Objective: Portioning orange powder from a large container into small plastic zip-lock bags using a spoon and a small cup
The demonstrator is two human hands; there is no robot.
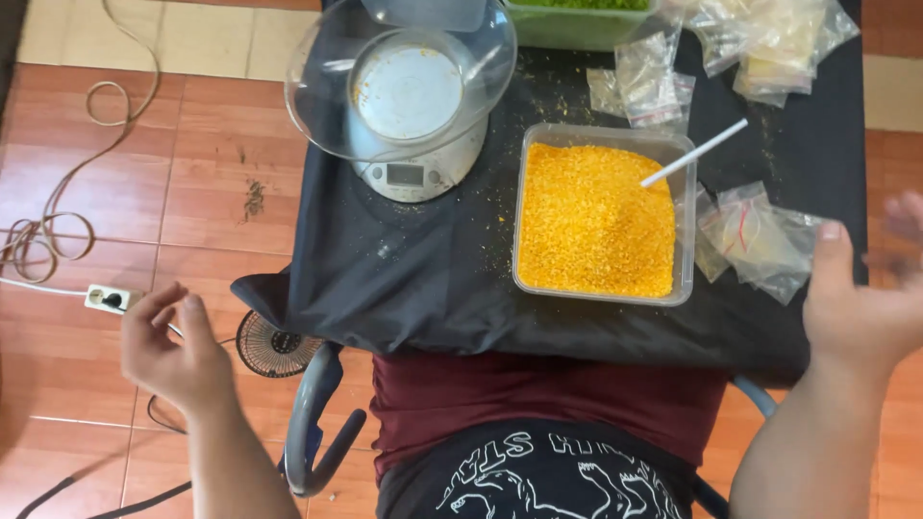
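Observation:
My left hand (pixel 171 348) hovers over the floor left of the small table, fingers loosely curled, holding nothing. My right hand (pixel 860 288) is raised at the table's right edge, fingers spread and blurred, empty, close to a heap of small clear plastic bags (pixel 760 238). Between my hands, a clear rectangular tub (pixel 685 221) holds orange-yellow granules (pixel 591 221), with a white stick (pixel 694 154) poking out of them. A kitchen scale (pixel 415 173) carrying a clear bowl (pixel 317 86) stands at the back left of the black cloth (pixel 404 279).
More plastic bags (pixel 769 38) and a tub of green material (pixel 577 19) lie at the table's far edge. On the tiled floor to the left are a power strip (pixel 108 299), coiled cords (pixel 43 235) and a small round fan (pixel 272 346). My lap touches the table's near edge.

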